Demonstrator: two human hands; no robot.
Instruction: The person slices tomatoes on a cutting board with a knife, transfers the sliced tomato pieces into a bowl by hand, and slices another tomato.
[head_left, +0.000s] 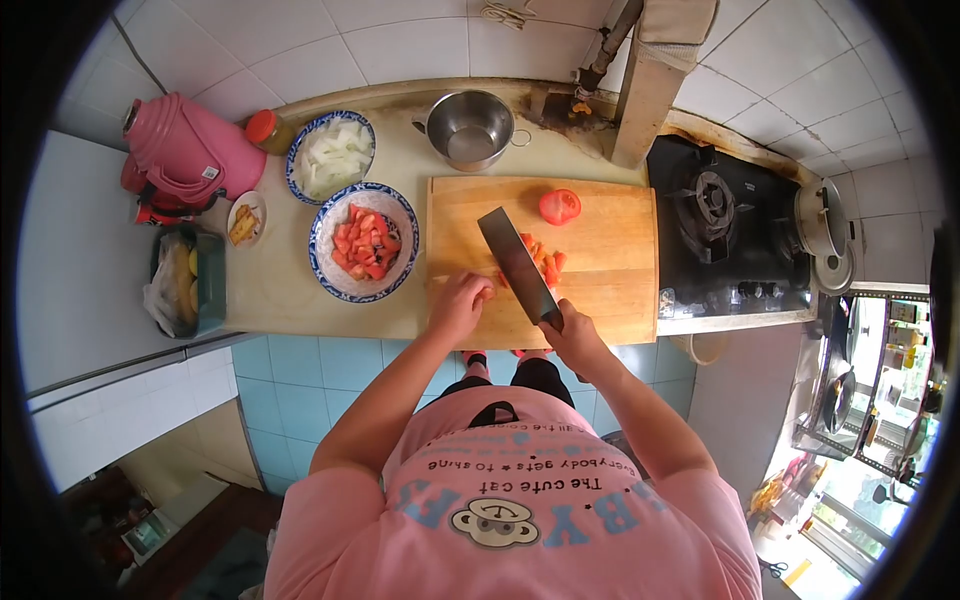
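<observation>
My right hand point(572, 330) is wrapped round the handle of a cleaver point(517, 262), whose broad blade slants up and left over the cutting board point(610, 290). Chopped tomato pieces point(550, 263) lie beside the blade and are partly hidden by it. At the board's left front edge rests my left hand point(463, 305), its fingers curled in; whether anything small is in them I cannot make out. Half a tomato point(560, 206) sits farther back on the board. Left of the board, a blue-rimmed bowl point(318, 250) holds tomato chunks point(365, 243).
A plate point(291, 165) of pale sliced vegetable, a steel pot point(468, 130) and a small dish point(260, 222) stand on the counter. A pink thermos point(195, 145), a jar point(268, 131) and a green bin point(210, 285) are at left. The gas stove point(735, 265) adjoins the board's right.
</observation>
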